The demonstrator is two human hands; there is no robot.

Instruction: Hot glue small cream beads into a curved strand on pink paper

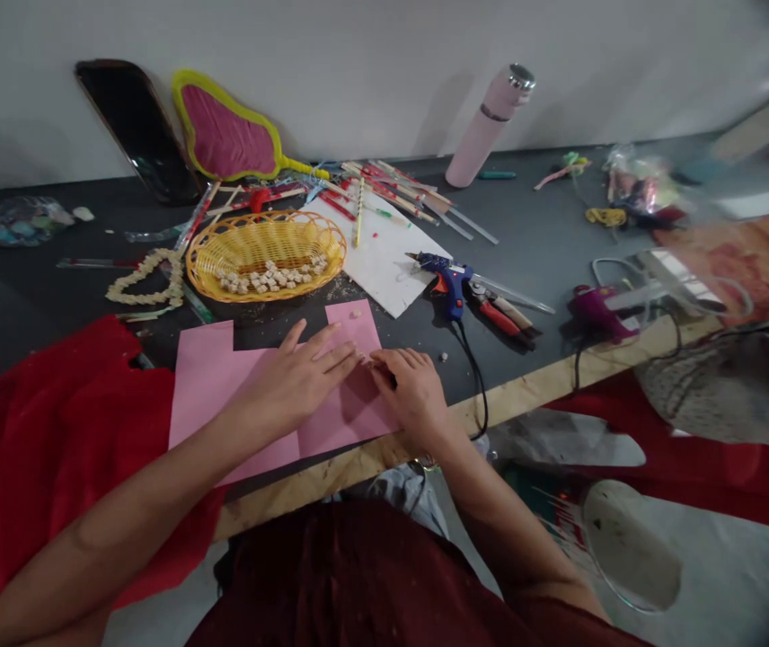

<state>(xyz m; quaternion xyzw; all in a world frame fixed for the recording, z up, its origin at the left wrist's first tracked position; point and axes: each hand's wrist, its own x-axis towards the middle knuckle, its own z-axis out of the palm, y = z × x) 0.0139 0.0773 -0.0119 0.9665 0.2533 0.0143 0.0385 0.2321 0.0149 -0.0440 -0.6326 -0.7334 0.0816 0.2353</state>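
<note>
A pink sheet of paper [263, 368] with a cut-out notch along its far edge lies on the dark table in front of me. My left hand [304, 373] rests across it, palm down, fingers stretched out. Close to those fingertips, my right hand [415, 391] is curled at the paper's right edge, thumb and fingers pinched together. Whatever is in that pinch is too small to make out. One small pale piece [356, 314] sits on the paper's upper right part. Beyond the sheet, a yellow woven basket [263, 229] contains many more small pale pieces [273, 277].
A blue glue gun [450, 283] and red-handled pliers [502, 314] lie to the right, the gun's cord over the table edge. Red cloth [54, 458] is at left. Glue sticks [404, 193], a pink bottle [489, 126] and a phone [138, 130] are behind. A person's arm shows far right.
</note>
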